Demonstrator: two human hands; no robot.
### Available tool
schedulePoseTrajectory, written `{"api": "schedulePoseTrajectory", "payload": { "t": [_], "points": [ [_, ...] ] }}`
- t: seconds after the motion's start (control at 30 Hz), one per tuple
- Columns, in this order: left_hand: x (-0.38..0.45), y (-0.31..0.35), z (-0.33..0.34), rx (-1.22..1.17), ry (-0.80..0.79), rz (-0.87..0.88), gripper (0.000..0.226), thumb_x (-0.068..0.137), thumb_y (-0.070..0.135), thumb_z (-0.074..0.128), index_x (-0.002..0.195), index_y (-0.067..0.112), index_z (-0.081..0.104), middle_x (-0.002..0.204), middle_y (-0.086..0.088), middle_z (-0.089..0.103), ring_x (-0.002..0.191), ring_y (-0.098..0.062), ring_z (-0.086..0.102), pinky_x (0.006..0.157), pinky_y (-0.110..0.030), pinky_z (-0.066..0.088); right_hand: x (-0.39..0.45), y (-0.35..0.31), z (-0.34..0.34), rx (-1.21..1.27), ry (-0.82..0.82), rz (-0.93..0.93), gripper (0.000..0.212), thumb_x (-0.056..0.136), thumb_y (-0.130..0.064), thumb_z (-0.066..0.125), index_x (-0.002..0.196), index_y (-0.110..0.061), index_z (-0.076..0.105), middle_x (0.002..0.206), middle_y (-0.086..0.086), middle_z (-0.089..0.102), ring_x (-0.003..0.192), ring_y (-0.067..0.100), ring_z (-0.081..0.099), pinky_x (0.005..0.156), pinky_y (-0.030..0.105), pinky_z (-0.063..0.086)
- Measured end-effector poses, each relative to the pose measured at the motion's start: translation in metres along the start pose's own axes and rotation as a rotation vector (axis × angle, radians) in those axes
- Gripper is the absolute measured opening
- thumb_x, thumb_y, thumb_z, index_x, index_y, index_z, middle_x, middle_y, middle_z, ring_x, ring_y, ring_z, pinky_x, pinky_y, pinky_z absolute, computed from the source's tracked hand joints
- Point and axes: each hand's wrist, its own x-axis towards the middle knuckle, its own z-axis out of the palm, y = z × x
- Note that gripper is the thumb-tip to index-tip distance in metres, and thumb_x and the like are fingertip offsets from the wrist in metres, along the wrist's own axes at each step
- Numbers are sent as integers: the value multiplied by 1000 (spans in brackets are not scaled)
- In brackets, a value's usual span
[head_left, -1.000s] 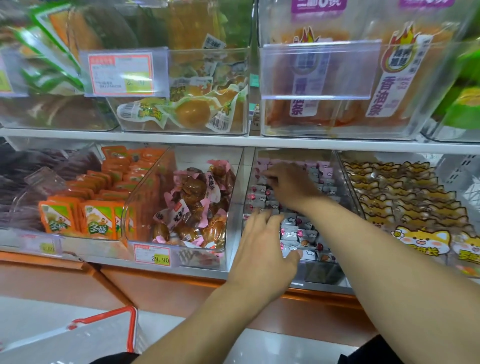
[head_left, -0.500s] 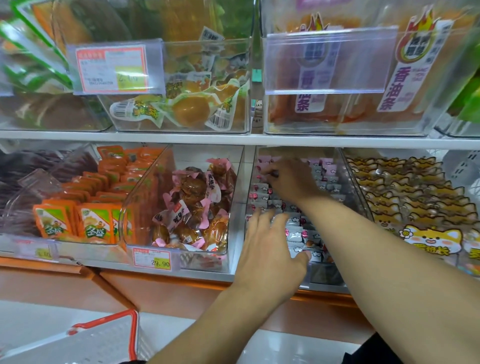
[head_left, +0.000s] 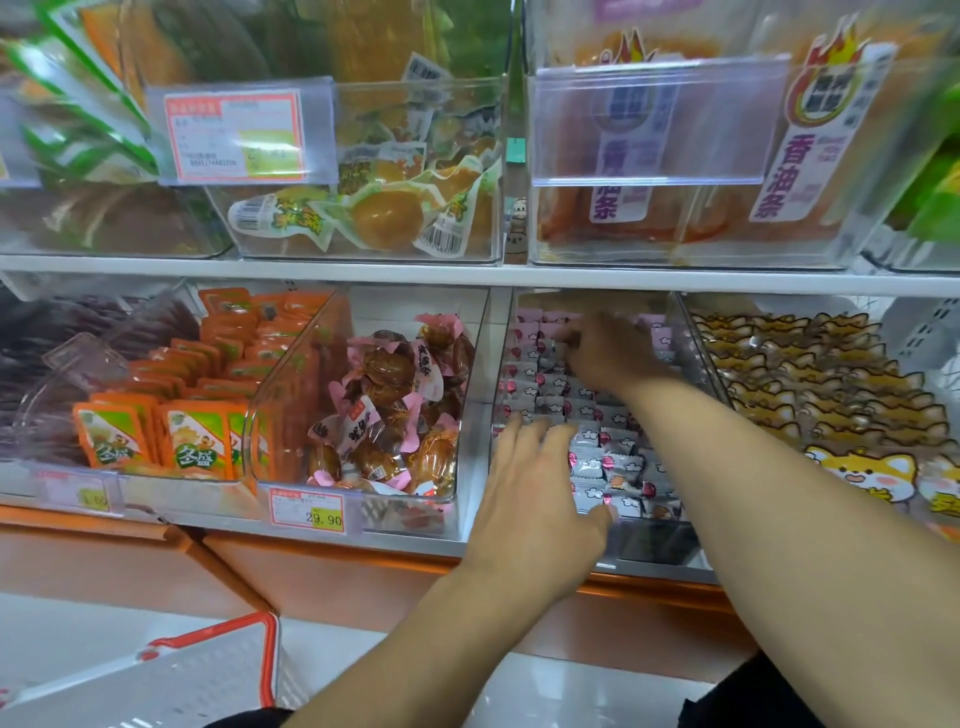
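Right hand (head_left: 610, 358) curled round sweets (head_left: 618, 462) (pink-grey wrappers).

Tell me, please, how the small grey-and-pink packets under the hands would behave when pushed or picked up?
Probably light: the small packets are tiny pillow wraps. Their glossy film looks slippery, so they would likely slide over one another under the flat left hand. Lying loose in rows in the clear bin, neighbours may shift when one is lifted.

Small wrapped snack packets (head_left: 615, 460), grey-white with pink marks, lie flat in tidy overlapping rows. They fill a clear plastic bin (head_left: 654, 543); those at the back look pinker.
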Motion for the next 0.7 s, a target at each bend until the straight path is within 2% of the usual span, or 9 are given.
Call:
{"api": "schedulePoseTrajectory", "payload": {
  "t": [0.07, 0.2, 0.37, 0.43, 0.5, 0.53, 0.57, 0.63, 0.7],
  "points": [
    [-1, 0, 0, 0, 5, 3, 79, 88, 44, 71, 152, 31, 28, 160, 9, 23, 152, -10, 2, 121, -31, 12, -4, 1, 3, 22, 19, -5, 21, 100, -22, 61, 116, -24, 74, 125, 0, 72, 123, 26, 60, 118, 51, 22],
    [-2, 1, 1, -1, 35, 12, 76, 88, 46, 71, 151, 34, 30, 158, 11, 26, 151, -9, 5, 118, -28, 11, -5, -1, 5, 149, 91, -29, 13, 98, -28, 66, 97, -26, 78, 104, -6, 78, 102, 18, 69, 110, 49, 39],
    [-1, 1, 0, -29, 32, 19, 73, 89, 42, 72, 150, 33, 34, 155, 11, 31, 150, -10, 9, 119, -27, 14, -6, -6, 9, 47, 110, -13, 18, 100, -26, 60, 98, -25, 78, 104, -6, 76, 105, 19, 67, 105, 44, 43],
    [0, 2, -2, -35, 37, 18, 71, 89, 41, 72, 149, 32, 36, 153, 11, 33, 148, -9, 13, 117, -24, 16, -6, -9, 7, 180, 169, -8, 23, 101, -18, 55, 89, -20, 74, 96, -5, 74, 95, 12, 67, 91, 28, 49],
    [0, 3, -4, -57, 59, 22, 69, 88, 39, 73, 147, 31, 38, 149, 11, 36, 143, -7, 22, 113, -20, 20, -4, -13, 0, 403, 276, 42, 25, 102, -10, 52, 84, -18, 68, 88, -9, 68, 78, -7, 61, 68, 4, 41],
    [0, 4, -6, -77, 76, 22, 67, 88, 38, 72, 147, 30, 40, 147, 12, 37, 140, -6, 26, 111, -18, 21, -4, -14, -6, 477, 348, 84, 20, 102, -9, 52, 89, -16, 67, 88, -9, 65, 75, -7, 58, 66, 1, 38],
    [0, 5, -7, -105, 100, 23, 65, 89, 36, 72, 146, 31, 41, 146, 13, 40, 137, -4, 31, 111, -18, 24, -4, -15, -12, 521, 408, 129, 14, 102, -9, 53, 99, -10, 67, 90, -7, 62, 76, -2, 56, 68, 1, 36],
    [1, 8, -13, -190, 174, 31, 58, 89, 33, 72, 141, 33, 45, 140, 18, 46, 130, 1, 39, 112, -22, 32, -4, -15, -22, 524, 440, 204, 21, 101, -11, 54, 117, -2, 65, 100, 3, 64, 89, 17, 60, 73, 9, 37],
    [3, 10, -21, -291, 286, 40, 48, 91, 31, 71, 134, 34, 50, 133, 21, 52, 122, 5, 46, 111, -27, 40, -8, -13, -29, 608, 399, 275, 32, 103, -20, 53, 130, -4, 60, 126, 13, 64, 114, 29, 61, 99, 23, 42]
  ]
}}
